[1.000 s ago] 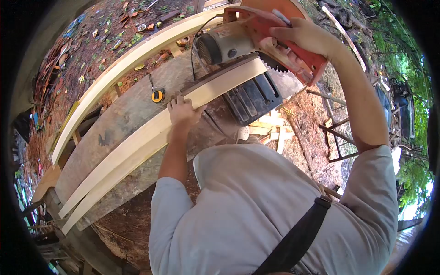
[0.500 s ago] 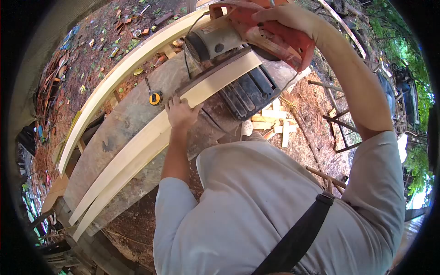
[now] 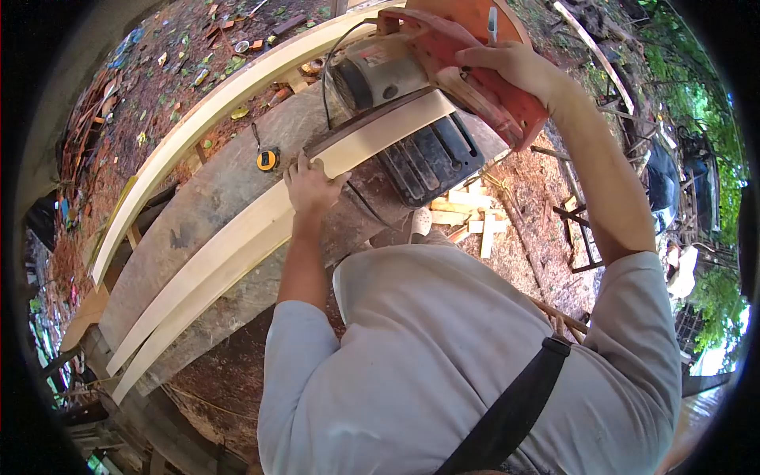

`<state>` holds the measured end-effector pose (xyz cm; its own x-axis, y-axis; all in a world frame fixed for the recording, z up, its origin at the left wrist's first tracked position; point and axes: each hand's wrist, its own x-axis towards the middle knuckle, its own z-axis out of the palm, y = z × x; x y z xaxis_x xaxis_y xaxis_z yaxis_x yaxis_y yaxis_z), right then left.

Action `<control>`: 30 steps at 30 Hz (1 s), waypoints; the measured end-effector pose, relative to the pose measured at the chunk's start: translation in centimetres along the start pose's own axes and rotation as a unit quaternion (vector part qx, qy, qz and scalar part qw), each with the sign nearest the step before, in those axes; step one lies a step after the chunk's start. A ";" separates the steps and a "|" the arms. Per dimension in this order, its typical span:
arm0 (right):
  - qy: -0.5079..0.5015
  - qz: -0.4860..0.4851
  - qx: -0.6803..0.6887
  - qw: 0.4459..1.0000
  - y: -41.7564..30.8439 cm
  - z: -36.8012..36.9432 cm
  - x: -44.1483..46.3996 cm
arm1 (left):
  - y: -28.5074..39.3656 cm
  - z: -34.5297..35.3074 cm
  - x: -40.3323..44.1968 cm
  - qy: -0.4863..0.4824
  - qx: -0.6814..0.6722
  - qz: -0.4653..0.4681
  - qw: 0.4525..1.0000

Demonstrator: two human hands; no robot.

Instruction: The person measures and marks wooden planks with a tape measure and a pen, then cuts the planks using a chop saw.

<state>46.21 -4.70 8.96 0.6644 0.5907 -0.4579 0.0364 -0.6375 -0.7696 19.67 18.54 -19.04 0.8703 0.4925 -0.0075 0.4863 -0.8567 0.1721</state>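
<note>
My right hand (image 3: 514, 70) grips the red-orange head of a cut-off saw (image 3: 483, 87), its fingers partly hidden. A light blue-grey rod stands up beside it. The saw's black slotted base (image 3: 431, 162) sits on the bench below. My left hand (image 3: 313, 188) is closed over two long pale wooden strips (image 3: 214, 253), its fingertips at the end of the saw's dark fence (image 3: 364, 123). One end of the wood lies along that fence, across the base. The other ends spread slightly apart at the lower left. The blade is hidden.
Just beyond my left hand lies a yellow-and-black tape measure (image 3: 267, 160) on the worn bench (image 3: 198, 214). A long curved strip of wood (image 3: 198, 127) runs along the far side. Wood offcuts (image 3: 475, 214) lie on the ground at right, near a metal frame (image 3: 582, 226).
My right hand and the saw head have come down and slightly right, showing more of the orange guard. My left hand stays on the wood. The view has shifted slightly.
</note>
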 end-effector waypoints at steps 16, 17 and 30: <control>0.027 0.009 -0.026 0.999 0.7 1.5 -2.3 | 0.1 -1.0 0.0 -0.014 -0.036 -0.007 0.999; 0.029 0.010 -0.019 0.999 -0.3 2.0 -3.5 | 0.2 -1.1 0.1 -0.022 -0.037 -0.010 0.999; 0.027 0.022 0.052 0.998 3.5 3.4 -4.0 | 0.1 -1.1 -0.1 -0.016 -0.040 -0.003 0.999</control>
<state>41.11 -7.60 6.59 0.7028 0.5337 -0.4703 -0.0694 -0.6065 -0.7921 19.57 18.62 -17.93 0.8696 0.4920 -0.0406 0.4856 -0.8377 0.2497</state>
